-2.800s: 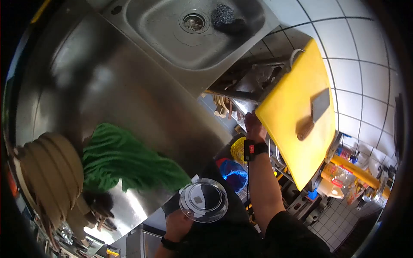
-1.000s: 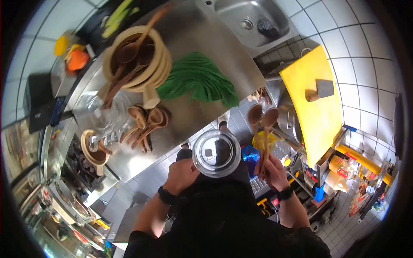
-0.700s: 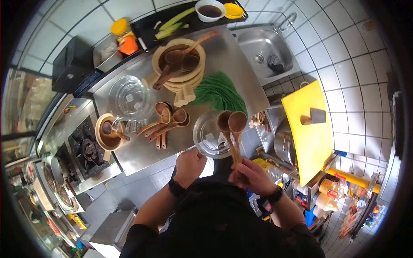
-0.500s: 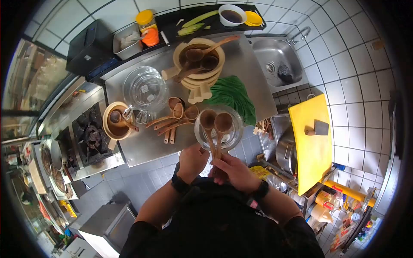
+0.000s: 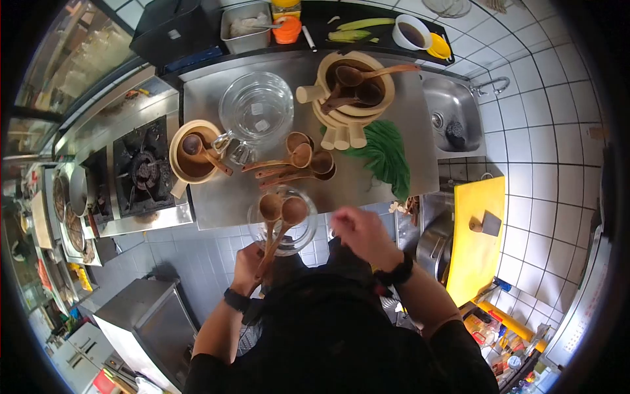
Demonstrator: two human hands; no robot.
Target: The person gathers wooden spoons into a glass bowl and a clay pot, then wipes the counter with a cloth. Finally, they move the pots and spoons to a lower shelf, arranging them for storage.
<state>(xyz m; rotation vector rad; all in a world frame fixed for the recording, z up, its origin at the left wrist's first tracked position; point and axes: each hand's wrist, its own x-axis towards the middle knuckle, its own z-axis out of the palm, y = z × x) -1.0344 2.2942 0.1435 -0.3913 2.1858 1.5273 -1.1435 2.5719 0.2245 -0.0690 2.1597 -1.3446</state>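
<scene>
Below the near edge of the table (image 5: 223, 203), my left hand (image 5: 248, 266) has its grip closed around two wooden spoons (image 5: 279, 213) and the glass bowl (image 5: 283, 223). Beside it, my right hand (image 5: 357, 233) hovers, fingers loosely spread, holding nothing.

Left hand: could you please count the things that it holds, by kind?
The left hand holds:
wooden ladles: 2
clear glass bowl: 1
Total: 3
</scene>
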